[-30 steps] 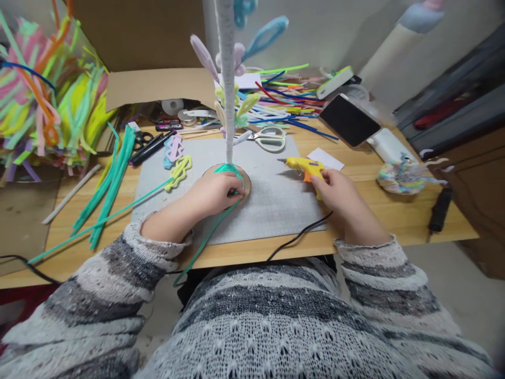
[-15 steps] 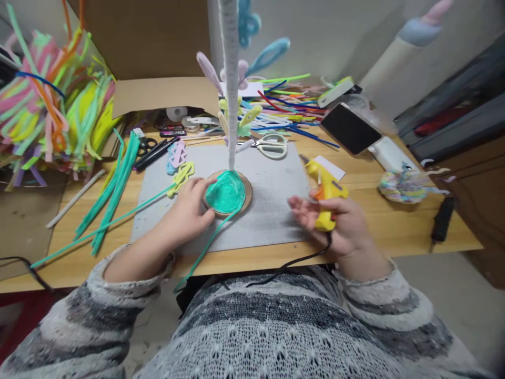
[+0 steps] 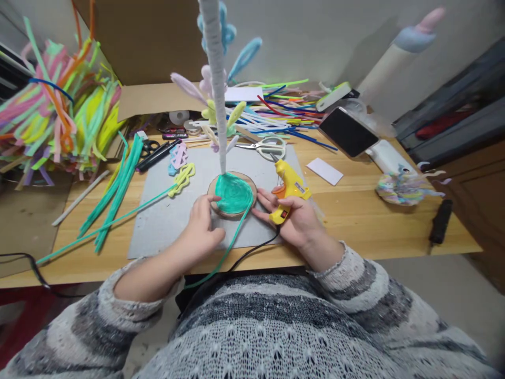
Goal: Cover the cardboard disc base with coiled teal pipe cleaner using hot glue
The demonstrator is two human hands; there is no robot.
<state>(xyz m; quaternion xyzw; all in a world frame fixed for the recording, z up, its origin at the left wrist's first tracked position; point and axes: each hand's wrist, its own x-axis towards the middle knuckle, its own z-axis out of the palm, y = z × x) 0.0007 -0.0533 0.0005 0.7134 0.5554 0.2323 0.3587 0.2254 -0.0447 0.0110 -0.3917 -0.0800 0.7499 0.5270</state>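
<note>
A round wooden slice [image 3: 213, 206] lies on the grey mat, its top covered by a coil of teal pipe cleaner [image 3: 235, 193]. A loose end of the coil trails toward the table's front edge. From the coil's back rises a white-wrapped stem [image 3: 218, 87] with looped pastel petals. My left hand [image 3: 203, 223] rests at the slice's left edge, fingertips touching it, thumb apart. In my right hand [image 3: 302, 221] is a yellow hot glue gun [image 3: 291, 184], its nozzle pointing away from me. The right hand's other fingers reach the slice's right edge.
Beyond the mat [image 3: 158, 210] lie scissors [image 3: 272, 148] and many loose pipe cleaners [image 3: 268, 118]. Teal pipe cleaners [image 3: 120, 195] and a large colourful bundle [image 3: 59, 116] are at left. A phone [image 3: 347, 131], white card [image 3: 324, 171] and black tool [image 3: 440, 223] sit at right.
My right hand has moved left with the glue gun, up to the slice. The slice has turned a little, and my left hand has shifted right and nearer me.
</note>
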